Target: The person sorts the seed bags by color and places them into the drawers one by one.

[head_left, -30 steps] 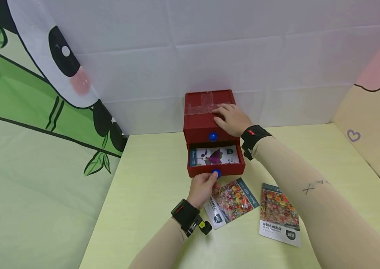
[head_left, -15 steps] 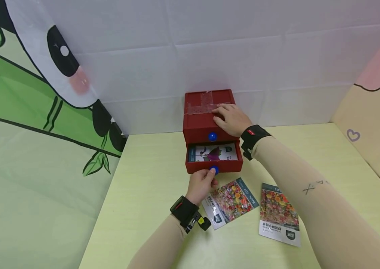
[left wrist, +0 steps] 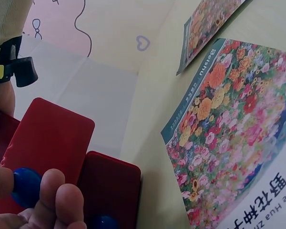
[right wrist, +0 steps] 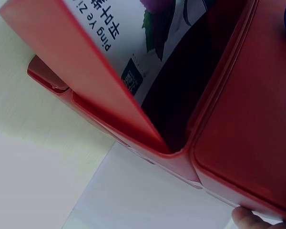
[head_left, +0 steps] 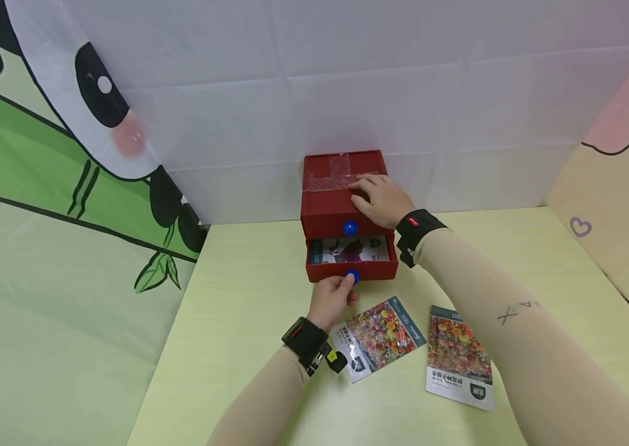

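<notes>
My left hand (head_left: 330, 302) pinches the blue knob (left wrist: 26, 187) of a pulled-out drawer (head_left: 367, 271) between thumb and fingers. Inside the drawer lies a white seed packet (head_left: 373, 249) with a purple plant on it, partly hidden by the part above. My right hand (head_left: 384, 201) rests on the top right of the red drawer box (head_left: 325, 207), its fingers over the taped lid. In the right wrist view only a fingertip (right wrist: 245, 217) shows beside the box. A second blue knob (head_left: 350, 228) sits on the closed front above.
Two flower-printed seed packets lie on the pale table (head_left: 225, 310): one (head_left: 384, 334) just in front of the drawer, the other (head_left: 457, 353) partly under my right forearm. The left wrist view shows another red front (left wrist: 114, 183) below the pulled-out drawer. White cloth (head_left: 236, 124) hangs behind.
The drawer has slid partway back into the box, with my left hand moving along on its knob. Less of the packet inside shows. My right hand has stayed on the box.
</notes>
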Demonstrator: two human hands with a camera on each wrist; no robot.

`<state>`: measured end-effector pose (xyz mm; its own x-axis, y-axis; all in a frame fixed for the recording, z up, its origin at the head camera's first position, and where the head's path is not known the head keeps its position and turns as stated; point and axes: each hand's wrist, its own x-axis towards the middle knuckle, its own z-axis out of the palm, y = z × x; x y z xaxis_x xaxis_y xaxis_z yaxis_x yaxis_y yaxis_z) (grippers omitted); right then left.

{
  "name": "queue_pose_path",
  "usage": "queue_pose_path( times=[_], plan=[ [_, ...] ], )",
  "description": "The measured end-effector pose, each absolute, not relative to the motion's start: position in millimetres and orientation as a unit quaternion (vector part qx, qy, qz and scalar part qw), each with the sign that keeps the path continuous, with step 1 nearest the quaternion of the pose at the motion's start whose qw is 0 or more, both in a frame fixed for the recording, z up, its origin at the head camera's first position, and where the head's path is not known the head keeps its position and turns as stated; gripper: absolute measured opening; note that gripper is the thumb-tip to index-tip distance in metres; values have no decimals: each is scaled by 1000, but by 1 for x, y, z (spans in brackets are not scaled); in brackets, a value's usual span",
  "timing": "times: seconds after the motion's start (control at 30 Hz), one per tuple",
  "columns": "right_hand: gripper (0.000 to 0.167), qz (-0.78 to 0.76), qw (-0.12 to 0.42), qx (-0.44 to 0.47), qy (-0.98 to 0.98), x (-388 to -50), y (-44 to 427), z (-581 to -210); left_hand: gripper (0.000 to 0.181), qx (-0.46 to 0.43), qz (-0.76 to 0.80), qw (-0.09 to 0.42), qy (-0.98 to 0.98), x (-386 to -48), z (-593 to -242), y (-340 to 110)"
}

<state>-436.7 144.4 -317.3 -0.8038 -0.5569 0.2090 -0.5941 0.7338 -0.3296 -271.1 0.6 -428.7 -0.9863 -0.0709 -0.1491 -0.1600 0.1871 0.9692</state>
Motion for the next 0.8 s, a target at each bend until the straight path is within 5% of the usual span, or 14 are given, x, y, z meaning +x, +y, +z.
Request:
queue_pose_path(
  times=[0.8],
  plan=[
    [43, 197, 51, 309, -929, -437, 147, -314, 42, -67, 616, 27, 785, -301, -432, 0]
  ],
)
